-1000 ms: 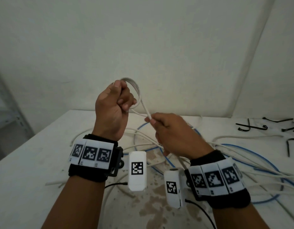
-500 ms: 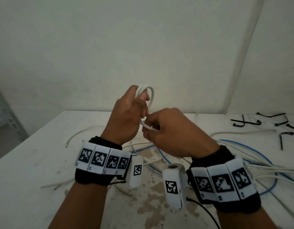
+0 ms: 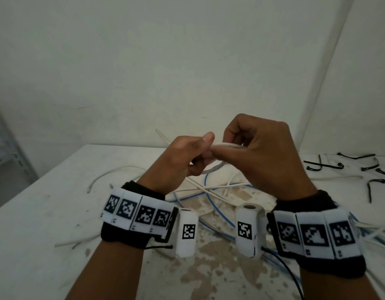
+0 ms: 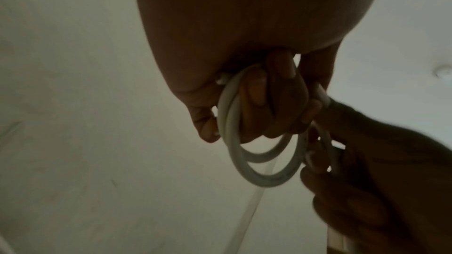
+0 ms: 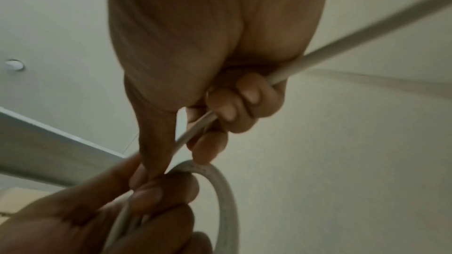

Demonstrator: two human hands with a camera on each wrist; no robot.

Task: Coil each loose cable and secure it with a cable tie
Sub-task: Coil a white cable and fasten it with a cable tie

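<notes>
Above the table my left hand [image 3: 187, 156] grips a small coil of white cable [image 3: 225, 145]. In the left wrist view the coil [image 4: 259, 161] shows as two loops hanging from my curled fingers [image 4: 254, 92]. My right hand [image 3: 260, 154] meets it from the right, fingers curled round the same cable's free run [image 5: 318, 59], which slants through my fist toward the coil [image 5: 225, 190]. Much of the coil is hidden between the two hands in the head view. Black cable ties [image 3: 323, 165] lie at the table's far right.
Loose white cables [image 3: 204, 189] and a blue cable [image 3: 217, 211] lie tangled on the stained white table [image 3: 46, 213] under my hands. One white cable end [image 3: 100, 180] curls off to the left. Walls close in behind and to the right; a metal shelf [image 3: 5, 156] stands left.
The coil was upright at my left hand's top; both hands have come together and shifted right, the coil now lying flatter between them. My right hand has brought more cable up to it.
</notes>
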